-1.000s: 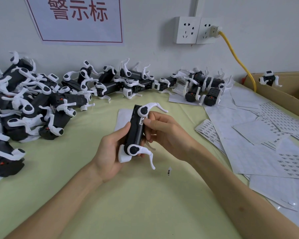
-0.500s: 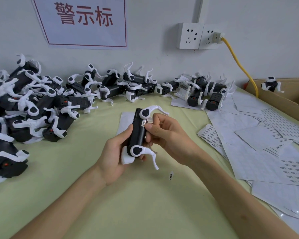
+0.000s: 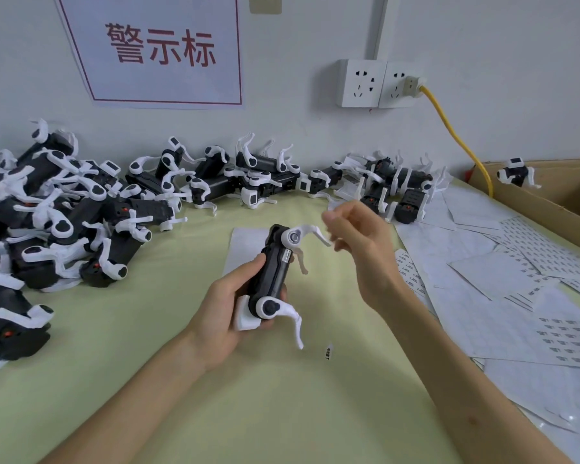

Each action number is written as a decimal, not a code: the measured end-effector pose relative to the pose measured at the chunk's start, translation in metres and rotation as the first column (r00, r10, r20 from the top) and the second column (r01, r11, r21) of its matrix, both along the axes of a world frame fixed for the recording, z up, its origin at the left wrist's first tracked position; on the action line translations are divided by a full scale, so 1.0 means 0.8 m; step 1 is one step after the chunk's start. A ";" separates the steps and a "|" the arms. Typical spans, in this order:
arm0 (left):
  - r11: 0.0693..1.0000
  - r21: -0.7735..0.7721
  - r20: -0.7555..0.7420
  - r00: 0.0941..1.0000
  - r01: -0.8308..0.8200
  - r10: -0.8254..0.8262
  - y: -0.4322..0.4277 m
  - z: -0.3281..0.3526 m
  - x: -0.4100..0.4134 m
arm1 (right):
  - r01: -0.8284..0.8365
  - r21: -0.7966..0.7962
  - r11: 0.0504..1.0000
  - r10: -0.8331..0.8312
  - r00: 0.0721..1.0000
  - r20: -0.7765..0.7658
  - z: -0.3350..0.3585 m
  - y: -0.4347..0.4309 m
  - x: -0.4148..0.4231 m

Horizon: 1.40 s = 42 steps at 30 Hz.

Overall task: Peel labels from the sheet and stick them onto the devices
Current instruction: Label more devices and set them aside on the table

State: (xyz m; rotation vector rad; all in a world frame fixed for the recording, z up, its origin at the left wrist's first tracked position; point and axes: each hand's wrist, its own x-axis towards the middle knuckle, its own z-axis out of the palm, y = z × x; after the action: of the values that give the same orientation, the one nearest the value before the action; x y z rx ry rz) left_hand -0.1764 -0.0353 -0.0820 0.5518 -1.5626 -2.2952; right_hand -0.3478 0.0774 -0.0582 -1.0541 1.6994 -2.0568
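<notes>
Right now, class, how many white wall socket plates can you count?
2. The left socket plate is on the wall, with nothing plugged in; the right socket plate adjoins it and holds the plug of the yellow cable. Others may lie outside the view.

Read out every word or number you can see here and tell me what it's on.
"警示标": red characters on the white wall sign.
Label on the device in the left hand: too small to read.
Loose label on the table: blurred.
Label sheets: print too small to read.
</notes>
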 end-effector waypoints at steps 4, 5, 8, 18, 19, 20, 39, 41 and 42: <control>0.990 -0.098 0.099 0.991 0.097 -0.087 -0.001 0.002 0.003 | -0.332 0.282 0.900 0.355 0.934 -0.032 -0.008 0.005 -0.010; 0.989 -0.104 0.088 0.991 0.107 -0.098 0.000 0.002 0.003 | -0.375 0.309 0.874 0.398 0.917 -0.012 -0.010 0.006 -0.008; 0.999 -0.006 -0.030 0.999 0.045 -0.045 0.000 0.004 0.003 | -0.366 0.263 0.893 0.369 0.929 0.039 -0.008 0.003 -0.003; 0.973 -0.216 -0.108 0.992 -0.086 0.064 -0.010 0.010 0.004 | -0.277 0.216 0.936 0.245 0.956 0.162 -0.005 -0.001 0.002; 0.963 -0.254 -0.119 0.991 -0.089 0.060 -0.009 0.011 0.003 | -0.281 0.224 0.933 0.252 0.956 0.150 -0.006 -0.001 0.002; 0.958 -0.272 -0.143 0.988 -0.091 0.054 -0.007 0.012 0.003 | -0.280 0.234 0.931 0.255 0.958 0.133 -0.007 -0.001 0.001; 0.988 0.009 -0.173 0.973 -0.156 0.155 -0.008 0.015 0.006 | -0.320 0.291 0.902 0.333 0.943 0.003 -0.019 -0.005 0.009; 0.983 -0.007 -0.155 0.971 -0.183 0.180 -0.012 0.014 0.008 | -0.395 0.281 0.874 0.381 0.918 0.107 -0.017 -0.004 0.009; 0.982 -0.015 -0.146 0.972 -0.189 0.185 -0.013 0.014 0.008 | -0.444 0.266 0.856 0.408 0.895 0.181 -0.016 -0.002 0.009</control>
State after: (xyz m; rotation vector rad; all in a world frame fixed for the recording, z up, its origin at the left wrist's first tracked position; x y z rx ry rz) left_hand -0.1700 -0.0457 -0.0710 0.4919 -1.4105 -2.1185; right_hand -0.3410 0.0756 -0.0713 -1.0662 1.4910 -1.4957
